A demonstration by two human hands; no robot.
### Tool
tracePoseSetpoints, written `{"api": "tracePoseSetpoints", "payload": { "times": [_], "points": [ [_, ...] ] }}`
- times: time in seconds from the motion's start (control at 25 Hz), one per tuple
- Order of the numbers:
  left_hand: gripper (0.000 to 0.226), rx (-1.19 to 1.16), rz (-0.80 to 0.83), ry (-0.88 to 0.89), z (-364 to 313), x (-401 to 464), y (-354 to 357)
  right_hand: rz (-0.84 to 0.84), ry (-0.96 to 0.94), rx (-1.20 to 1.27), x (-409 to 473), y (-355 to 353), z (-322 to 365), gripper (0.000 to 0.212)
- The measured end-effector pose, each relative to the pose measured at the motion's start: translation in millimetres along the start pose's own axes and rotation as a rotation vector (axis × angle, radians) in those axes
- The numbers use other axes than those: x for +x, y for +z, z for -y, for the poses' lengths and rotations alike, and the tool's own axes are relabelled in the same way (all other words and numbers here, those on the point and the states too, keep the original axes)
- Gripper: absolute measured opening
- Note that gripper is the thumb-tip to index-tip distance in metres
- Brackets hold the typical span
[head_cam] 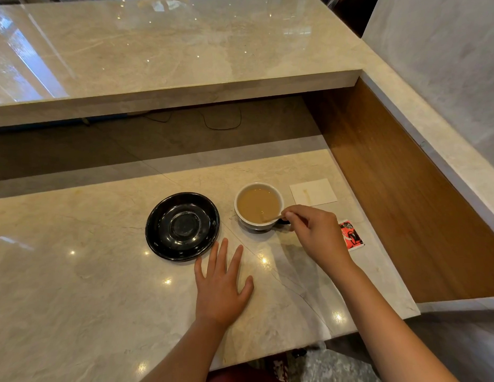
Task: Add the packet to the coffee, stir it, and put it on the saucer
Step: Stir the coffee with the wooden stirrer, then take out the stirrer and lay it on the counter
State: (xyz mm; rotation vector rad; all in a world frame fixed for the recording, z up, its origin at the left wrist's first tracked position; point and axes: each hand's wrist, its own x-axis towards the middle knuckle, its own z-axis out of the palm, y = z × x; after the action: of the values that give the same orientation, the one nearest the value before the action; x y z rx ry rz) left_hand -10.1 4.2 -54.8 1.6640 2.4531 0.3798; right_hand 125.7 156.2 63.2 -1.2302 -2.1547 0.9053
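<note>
A white cup (241, 215) of light brown coffee stands on the marble counter. My right hand (313, 232) pinches a thin wooden stirrer (274, 218) whose tip dips into the coffee at the cup's right side. To the left of the cup sits an empty black saucer (157, 238). My left hand (222, 285) lies flat on the counter, fingers spread, just below and right of the saucer. A red and black packet (352, 235) lies on the counter behind my right hand, partly hidden by it.
A white paper napkin (313, 192) with a small brown stain lies right of the cup at the back. A wooden side panel (405, 202) walls the counter on the right. A raised marble ledge (171, 89) overhangs the far side.
</note>
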Motion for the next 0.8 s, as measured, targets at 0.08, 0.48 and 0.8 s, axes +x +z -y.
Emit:
{"api": "tracePoseSetpoints", "payload": {
  "times": [0.08, 0.48, 0.8],
  "points": [
    [0.063, 0.006, -0.001, -0.001, -0.1, 0.1, 0.2, 0.001, 0.094, 0.137, -0.1, -3.4, 1.7, 0.017],
    [0.063, 0.020, 0.015, -0.006, 0.2, 0.3, 0.2, -0.152, 0.296, 0.374, 4.6, -43.9, -24.6, 0.022],
    [0.063, 0.015, 0.012, -0.004, -0.1, 0.5, -0.6, -0.294, 0.144, 0.194, 21.3, -78.4, -50.4, 0.017]
  ]
}}
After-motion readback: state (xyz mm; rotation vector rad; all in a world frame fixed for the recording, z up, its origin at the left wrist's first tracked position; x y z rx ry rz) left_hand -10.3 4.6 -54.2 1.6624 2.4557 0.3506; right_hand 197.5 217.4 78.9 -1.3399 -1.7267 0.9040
